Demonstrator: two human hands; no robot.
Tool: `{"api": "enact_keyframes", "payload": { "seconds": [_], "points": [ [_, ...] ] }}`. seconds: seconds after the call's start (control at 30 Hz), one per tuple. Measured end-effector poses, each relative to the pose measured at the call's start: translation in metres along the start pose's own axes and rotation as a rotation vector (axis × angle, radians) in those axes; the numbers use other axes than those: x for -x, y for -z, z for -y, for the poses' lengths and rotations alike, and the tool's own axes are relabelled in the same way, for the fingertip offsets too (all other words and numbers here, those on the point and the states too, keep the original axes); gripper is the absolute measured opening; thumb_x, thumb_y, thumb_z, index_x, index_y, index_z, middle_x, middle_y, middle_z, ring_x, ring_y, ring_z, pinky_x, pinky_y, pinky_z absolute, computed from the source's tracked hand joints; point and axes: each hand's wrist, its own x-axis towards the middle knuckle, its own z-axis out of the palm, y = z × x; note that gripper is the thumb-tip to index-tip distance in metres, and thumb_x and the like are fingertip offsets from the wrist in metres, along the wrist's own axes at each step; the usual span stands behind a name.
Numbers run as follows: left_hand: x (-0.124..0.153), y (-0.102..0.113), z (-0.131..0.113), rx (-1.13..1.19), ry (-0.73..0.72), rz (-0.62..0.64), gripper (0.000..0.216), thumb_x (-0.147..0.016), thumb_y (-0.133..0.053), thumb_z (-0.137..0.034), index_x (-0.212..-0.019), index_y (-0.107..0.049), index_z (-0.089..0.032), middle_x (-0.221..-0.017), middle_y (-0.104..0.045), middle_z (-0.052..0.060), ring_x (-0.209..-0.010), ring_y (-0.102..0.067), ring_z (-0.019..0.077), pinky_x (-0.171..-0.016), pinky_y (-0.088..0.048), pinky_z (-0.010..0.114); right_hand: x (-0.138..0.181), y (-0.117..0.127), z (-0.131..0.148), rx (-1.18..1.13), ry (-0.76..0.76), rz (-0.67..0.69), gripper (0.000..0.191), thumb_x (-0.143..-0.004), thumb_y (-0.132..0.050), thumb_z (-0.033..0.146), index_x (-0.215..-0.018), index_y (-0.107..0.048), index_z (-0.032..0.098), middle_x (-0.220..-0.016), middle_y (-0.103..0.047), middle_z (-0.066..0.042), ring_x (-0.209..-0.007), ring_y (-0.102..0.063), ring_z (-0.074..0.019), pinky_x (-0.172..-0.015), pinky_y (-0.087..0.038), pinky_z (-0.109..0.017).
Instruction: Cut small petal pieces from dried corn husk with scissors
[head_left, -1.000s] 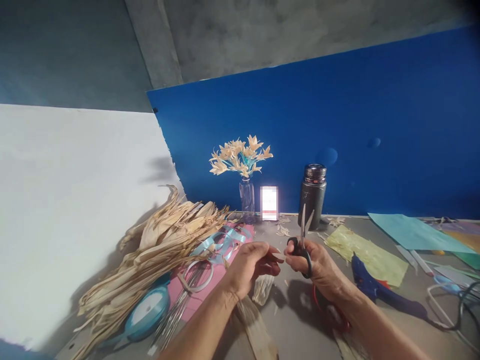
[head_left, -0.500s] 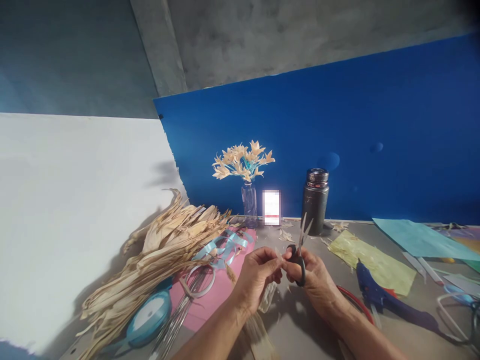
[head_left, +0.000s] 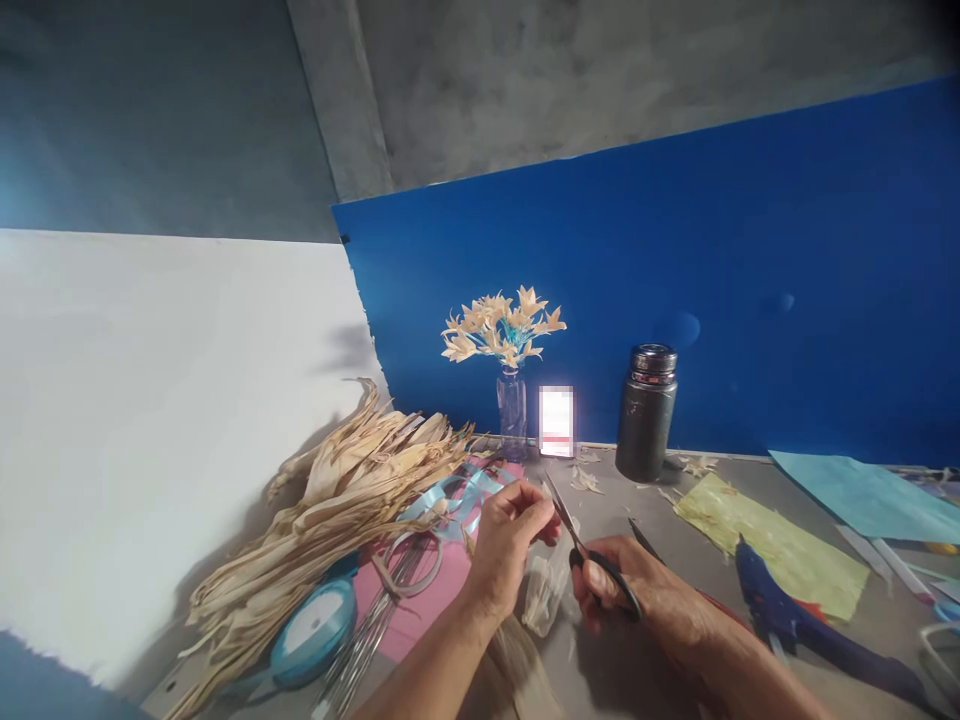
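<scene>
My left hand is closed in a pinch, its fingertips on a small pale strip that may be corn husk. In my right hand are black-handled scissors, the thumb and fingers at the handle loops. The blades point up and to the left, close by the left fingertips and the strip; whether they touch it I cannot tell. Below and between the hands lies a clear, crinkled plastic-like bundle. Beneath my left wrist, pale husk strips lie on the table.
Dried corn husks, a blue ribbon spool, wires and pink paper lie left. Behind stand a flower vase, a lit phone and a dark flask. A blue glue gun and yellow sheet lie right.
The scissors have swung from pointing upright to slanting left, toward the left fingertips. My right hand has drawn away from the left and lower. The whole view has shifted slightly.
</scene>
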Motion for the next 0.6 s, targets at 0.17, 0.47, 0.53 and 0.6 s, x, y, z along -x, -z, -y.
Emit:
{"api": "enact_keyframes", "payload": {
  "seconds": [0.17,0.47,0.53,0.6],
  "points": [
    [0.001,0.0,0.0,0.0,0.006,0.023,0.021,-0.074,-0.071,-0.032,-0.067,-0.059,-0.016,-0.062,-0.061,0.002,-0.058,-0.057,0.014,-0.06,-0.045,0.026,-0.001,0.005,-0.005,0.048,0.007,0.015,0.062,-0.078,-0.059,0.074,-0.073,-0.063,0.012,-0.06,-0.061,-0.003,-0.057,-0.046,-0.0122,-0.054,-0.029,-0.025],
    [0.0,0.001,0.003,0.042,0.04,0.019,0.022,-0.072,-0.073,-0.029,-0.065,-0.057,-0.016,-0.06,-0.061,0.001,-0.056,-0.058,0.0134,-0.059,-0.045,0.026,0.002,0.0,0.009,0.048,-0.043,0.001,0.062,-0.075,-0.061,0.076,-0.063,-0.059,0.016,-0.058,-0.058,-0.002,-0.055,-0.04,-0.0117,-0.053,-0.025,-0.026],
    [-0.001,0.002,0.003,0.047,0.048,0.026,0.022,-0.072,-0.073,-0.029,-0.065,-0.056,-0.017,-0.061,-0.061,0.0,-0.056,-0.058,0.0135,-0.06,-0.045,0.026,0.002,0.0,0.011,0.07,-0.044,-0.004,0.062,-0.076,-0.061,0.076,-0.061,-0.059,0.015,-0.056,-0.055,-0.001,-0.054,-0.038,-0.0111,-0.052,-0.023,-0.026],
    [-0.001,0.003,0.004,0.056,0.056,0.03,0.023,-0.072,-0.073,-0.03,-0.066,-0.056,-0.017,-0.061,-0.061,0.0,-0.057,-0.059,0.0137,-0.061,-0.046,0.027,0.002,-0.001,0.012,0.086,-0.049,-0.005,0.063,-0.076,-0.06,0.076,-0.059,-0.059,0.015,-0.054,-0.052,0.0,-0.053,-0.036,-0.0106,-0.051,-0.022,-0.026]
  ]
}}
